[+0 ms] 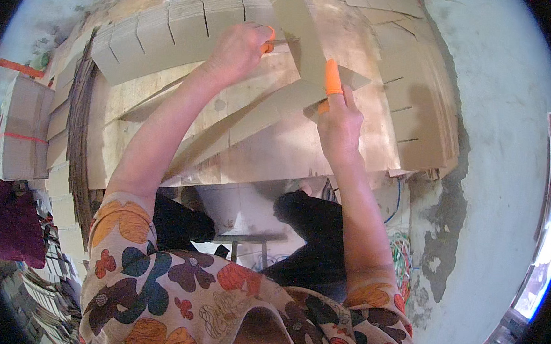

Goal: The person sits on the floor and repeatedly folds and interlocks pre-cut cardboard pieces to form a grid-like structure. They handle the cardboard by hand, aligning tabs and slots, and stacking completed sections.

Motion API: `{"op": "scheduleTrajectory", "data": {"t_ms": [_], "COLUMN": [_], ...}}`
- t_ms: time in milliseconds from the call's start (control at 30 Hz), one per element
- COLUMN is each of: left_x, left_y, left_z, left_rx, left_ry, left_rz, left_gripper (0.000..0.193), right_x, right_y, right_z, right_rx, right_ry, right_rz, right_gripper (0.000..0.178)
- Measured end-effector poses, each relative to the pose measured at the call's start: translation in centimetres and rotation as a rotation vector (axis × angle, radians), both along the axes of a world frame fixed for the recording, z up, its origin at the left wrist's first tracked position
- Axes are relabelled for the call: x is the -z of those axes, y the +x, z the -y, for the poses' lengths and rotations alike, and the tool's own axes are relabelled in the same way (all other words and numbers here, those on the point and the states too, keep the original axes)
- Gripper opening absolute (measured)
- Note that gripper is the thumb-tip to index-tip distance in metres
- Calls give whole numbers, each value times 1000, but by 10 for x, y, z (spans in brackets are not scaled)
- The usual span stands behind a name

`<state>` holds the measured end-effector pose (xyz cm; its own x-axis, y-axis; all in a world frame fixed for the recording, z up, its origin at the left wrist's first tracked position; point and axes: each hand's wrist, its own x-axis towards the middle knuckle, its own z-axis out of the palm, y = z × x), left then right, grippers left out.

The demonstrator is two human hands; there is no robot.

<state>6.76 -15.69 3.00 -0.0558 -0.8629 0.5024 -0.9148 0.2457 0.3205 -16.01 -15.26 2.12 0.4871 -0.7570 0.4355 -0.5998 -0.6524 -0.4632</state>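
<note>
My left hand (246, 45), with orange finger covers on its fingertips, is closed at the far middle of the wooden table. It pinches the end of a narrow cardboard strip (156, 101) that runs back under my forearm. My right hand (341, 122) also wears orange finger covers. Its index finger lies along the top of a folded cardboard strip (253, 119), and the thumb grips the near edge. That strip slants toward the table's near left edge. Another long cardboard strip (301, 30) reaches from the far edge down to my right hand, overlapping the folded one.
Slotted cardboard pieces (187, 24) stand in a row along the far left, with more stacked cardboard (423, 118) on the right. A cardboard box (26, 129) sits at the left beside dark cloth (11, 224). A worn wall (506, 156) borders the right side.
</note>
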Motion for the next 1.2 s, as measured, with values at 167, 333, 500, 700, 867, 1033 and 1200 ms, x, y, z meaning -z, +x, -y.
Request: {"op": "scheduleTrajectory", "data": {"t_ms": [167, 333, 500, 700, 867, 1033, 1200], "left_x": [6, 10, 9, 5, -8, -30, -29], "left_y": [10, 3, 3, 8, -14, -6, 42], "left_z": [5, 5, -2, -1, -8, -1, 45], "left_rx": [5, 108, 6, 10, 99, 88, -224], "left_ry": [-26, -129, 35, 91, -20, 439, 269], "left_rz": [-31, 7, -63, -69, -76, -461, -2], "left_gripper": [12, 11, 12, 13, 16, 35, 46], "right_x": [-5, -4, -5, -7, 18, 8, 11], "right_y": [0, 2, 3, 5, 5, 2, -2], "right_z": [-6, -6, -5, -5, -1, -5, -9], "right_rx": [-32, -37, 39, 16, 15, 3, 9], "right_ry": [-29, 30, 4, 43, 46, 75, 51], "right_rz": [46, 16, -16, 44, -108, -89, -41], "right_gripper": [54, 61, 62, 65, 63, 59, 65]}}
